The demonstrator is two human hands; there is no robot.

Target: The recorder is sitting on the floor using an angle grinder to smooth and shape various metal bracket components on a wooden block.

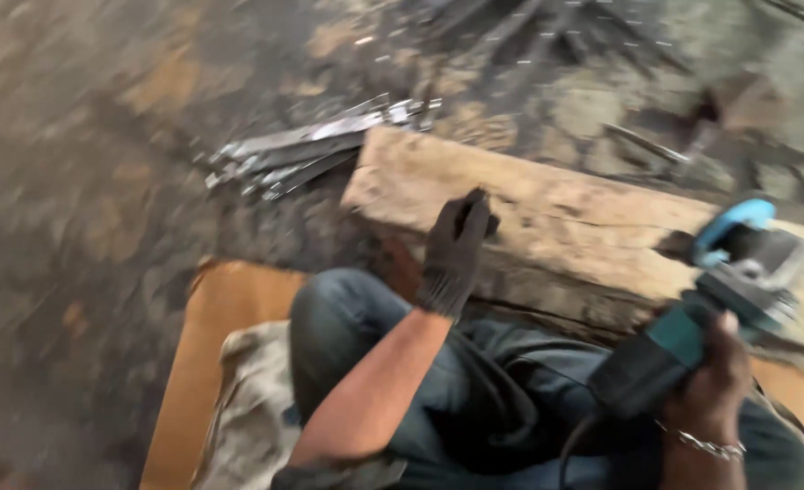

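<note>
The left hand (455, 254) wears one dark glove and rests on one thick wooden beam (565, 227), which lies across the floor in front of the person's knees. The fingers point forward; because of blur I cannot tell whether they hold anything. The right hand (715, 367) is bare, with one metal bracelet (706, 445) on the wrist, and it is closed around the body of one teal angle grinder (692, 318), held just above the right part of the beam. One bundle of metal strips (307, 150) lies on the floor beyond the beam's left end; their number is unclear. One cardboard sheet (216, 336) lies under the person.
</note>
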